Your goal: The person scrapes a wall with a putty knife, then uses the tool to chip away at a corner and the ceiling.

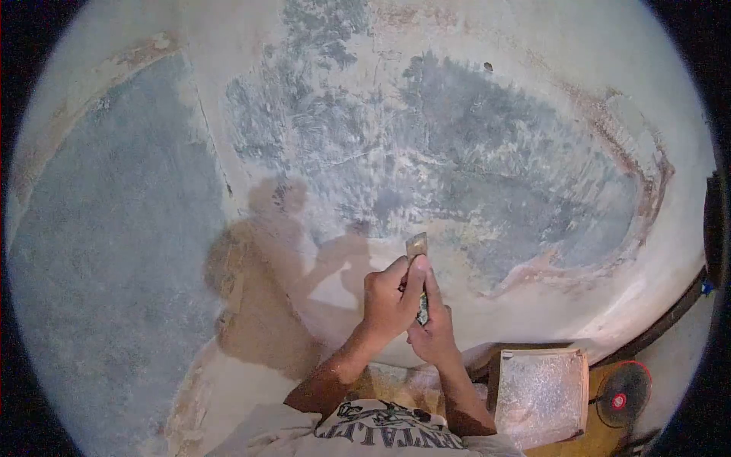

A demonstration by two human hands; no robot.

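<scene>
Both my hands are together in front of my chest, closed around one scraper. Its flat metal blade points up toward the wall, and part of its dark, speckled handle shows between my palms. My left hand grips it from the left, with the thumb near the base of the blade. From the right, my right hand wraps the handle, its fingers partly hidden. Behind the blade the wall has a patch of bare grey surface streaked with white, ringed by chipped, brownish edges.
A second large grey patch covers the wall at left. My shadow falls on the wall left of my arms. At lower right are a whitish rectangular panel and a round dark fan with a red centre.
</scene>
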